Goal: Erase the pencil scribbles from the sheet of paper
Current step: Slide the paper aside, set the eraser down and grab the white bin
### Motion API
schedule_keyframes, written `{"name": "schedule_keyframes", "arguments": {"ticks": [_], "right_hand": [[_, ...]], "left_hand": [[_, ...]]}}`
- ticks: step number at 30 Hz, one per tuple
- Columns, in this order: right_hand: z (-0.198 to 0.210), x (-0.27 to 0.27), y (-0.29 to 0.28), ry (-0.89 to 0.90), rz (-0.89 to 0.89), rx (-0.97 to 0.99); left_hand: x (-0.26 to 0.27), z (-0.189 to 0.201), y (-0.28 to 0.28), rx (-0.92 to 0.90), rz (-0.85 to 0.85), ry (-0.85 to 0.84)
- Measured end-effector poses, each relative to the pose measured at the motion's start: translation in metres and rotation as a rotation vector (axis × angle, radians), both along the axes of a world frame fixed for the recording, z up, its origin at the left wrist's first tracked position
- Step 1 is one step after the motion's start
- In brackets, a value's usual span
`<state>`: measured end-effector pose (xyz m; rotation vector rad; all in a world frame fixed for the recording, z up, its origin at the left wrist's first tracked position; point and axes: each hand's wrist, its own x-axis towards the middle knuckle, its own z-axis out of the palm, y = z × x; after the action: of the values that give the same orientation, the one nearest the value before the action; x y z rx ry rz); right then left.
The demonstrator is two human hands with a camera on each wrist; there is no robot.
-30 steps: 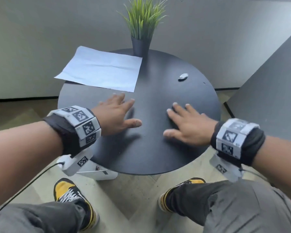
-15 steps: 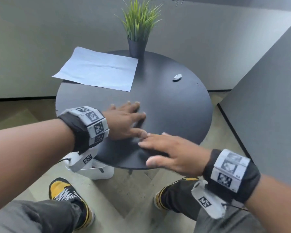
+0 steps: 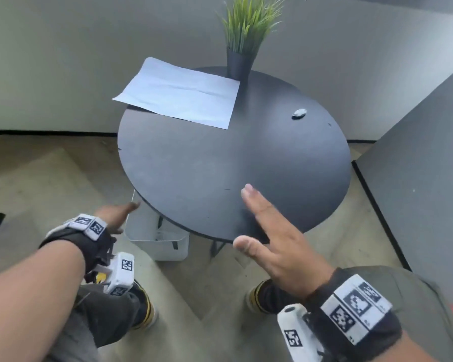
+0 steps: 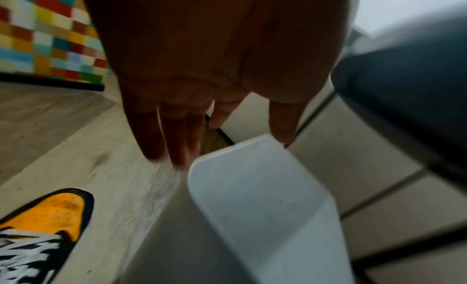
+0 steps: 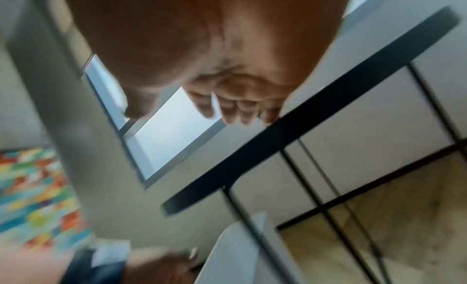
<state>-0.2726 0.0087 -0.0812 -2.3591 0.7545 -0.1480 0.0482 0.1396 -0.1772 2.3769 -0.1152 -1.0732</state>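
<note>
1. Lowest in the head view, both forearms wear black wristbands with white coded tags; grey trousers and a yellow-and-black shoe (image 4: 48, 214) sit at the bottom of the frame
2. The right hand (image 3: 280, 241) fills the lower right of centre, its grip open: fingers straight and spread over the near edge of the round black counter (image 3: 220, 168), holding nothing; whether the fingertips touch the surface I cannot tell
3. The left hand (image 3: 117, 214) is at lower left, off the counter's edge and below it, its grip open too; the left wrist view shows straight fingers (image 4: 177, 132) pointing down beside a white bin (image 3: 158, 241) on the floor, nothing held
4. The bin stands under the counter's near left edge, beside thin black legs
5. Towards the upper right of the counter lies a small pale eraser (image 3: 299, 113), well apart from both hands
6. At upper centre-left lies the sheet of paper (image 3: 179, 94), its far left corner overhanging the counter's rim; any pencil scribbles are too faint to make out
7. Just right of the sheet's far corner stands a potted grass plant (image 3: 239, 61) against the grey wall
</note>
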Motion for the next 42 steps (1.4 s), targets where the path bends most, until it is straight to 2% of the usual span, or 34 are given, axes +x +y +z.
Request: {"name": "schedule_keyframes", "arguments": {"ticks": [1, 2, 4, 5, 7, 9, 11, 12, 13, 14, 15, 17, 19, 21, 23, 25, 27, 28, 30, 31, 32, 33, 34, 36, 37, 40, 41, 42], "right_hand": [[-0.001, -0.007, -0.015, -0.077, -0.094, -0.014], [-0.003, -0.014, -0.032, -0.049, -0.227, -0.079], [-0.005, -0.024, -0.055, 0.254, -0.41, -0.179], [-0.009, -0.023, -0.055, 0.398, -0.412, -0.221], [-0.016, -0.01, -0.028, 0.494, -0.318, -0.291], [-0.018, 0.007, 0.016, 0.448, -0.14, -0.314], [-0.014, 0.017, 0.049, 0.326, 0.086, -0.254], [-0.009, 0.019, 0.055, 0.228, 0.158, -0.204], [-0.007, 0.018, 0.049, 0.113, 0.153, -0.17], [-0.006, 0.015, 0.035, 0.019, 0.054, -0.158], [-0.007, 0.008, 0.015, 0.001, -0.104, -0.161], [-0.005, -0.005, -0.02, 0.208, -0.393, -0.17], [-0.008, -0.006, -0.025, 0.435, -0.448, -0.195], [-0.016, 0.014, 0.005, 0.476, -0.325, -0.264], [-0.021, 0.035, 0.053, 0.425, -0.097, -0.319], [-0.019, 0.047, 0.09, 0.271, 0.165, -0.315], [-0.012, 0.05, 0.093, 0.064, 0.343, -0.224], [-0.011, 0.049, 0.081, -0.041, 0.322, -0.204], [-0.007, 0.044, 0.038, -0.131, 0.034, -0.24], [-0.004, 0.039, 0.013, -0.052, -0.148, -0.265], [-0.001, 0.035, -0.008, 0.107, -0.31, -0.256], [-0.001, 0.033, -0.022, 0.28, -0.423, -0.219], [-0.003, 0.036, -0.026, 0.407, -0.462, -0.198], [-0.01, 0.054, -0.005, 0.506, -0.369, -0.268], [-0.015, 0.065, 0.017, 0.492, -0.262, -0.325], [-0.016, 0.083, 0.082, 0.282, 0.238, -0.328], [-0.012, 0.081, 0.085, 0.175, 0.335, -0.29], [-0.009, 0.082, 0.077, 0.062, 0.328, -0.255]], "left_hand": [[-0.007, -0.01, -0.002, 0.0, -0.051, 0.002], [-0.011, -0.02, -0.004, 0.017, -0.115, -0.021], [-0.013, -0.034, -0.005, 0.084, -0.225, -0.069], [-0.012, -0.041, -0.004, 0.114, -0.259, -0.081], [-0.017, -0.042, -0.003, 0.168, -0.368, -0.129], [-0.029, -0.026, -0.001, 0.185, -0.447, -0.141], [-0.041, -0.004, 0.003, 0.174, -0.517, -0.172], [-0.045, 0.005, 0.005, 0.191, -0.562, -0.202], [-0.049, 0.013, 0.01, 0.215, -0.619, -0.232], [-0.053, 0.02, 0.014, 0.243, -0.673, -0.257], [-0.055, 0.024, 0.018, 0.259, -0.712, -0.28], [-0.06, 0.033, 0.023, 0.266, -0.747, -0.289], [-0.064, 0.041, 0.027, 0.246, -0.753, -0.269], [-0.069, 0.048, 0.029, 0.206, -0.725, -0.202], [-0.073, 0.053, 0.03, 0.141, -0.679, -0.126], [-0.072, 0.053, 0.034, 0.096, -0.62, -0.067], [-0.07, 0.053, 0.04, 0.056, -0.538, 0.007], [-0.068, 0.053, 0.044, 0.04, -0.498, 0.042], [-0.064, 0.053, 0.05, 0.016, -0.454, 0.076], [-0.062, 0.053, 0.052, 0.001, -0.448, 0.084], [-0.061, 0.054, 0.053, -0.019, -0.443, 0.087], [-0.059, 0.053, 0.055, -0.045, -0.435, 0.093], [-0.058, 0.054, 0.055, -0.067, -0.429, 0.105], [-0.055, 0.053, 0.057, -0.108, -0.438, 0.119], [-0.053, 0.053, 0.057, -0.128, -0.447, 0.12], [-0.047, 0.056, 0.058, -0.164, -0.47, 0.106], [-0.046, 0.058, 0.059, -0.174, -0.478, 0.099], [-0.042, 0.06, 0.061, -0.176, -0.485, 0.096]]}}
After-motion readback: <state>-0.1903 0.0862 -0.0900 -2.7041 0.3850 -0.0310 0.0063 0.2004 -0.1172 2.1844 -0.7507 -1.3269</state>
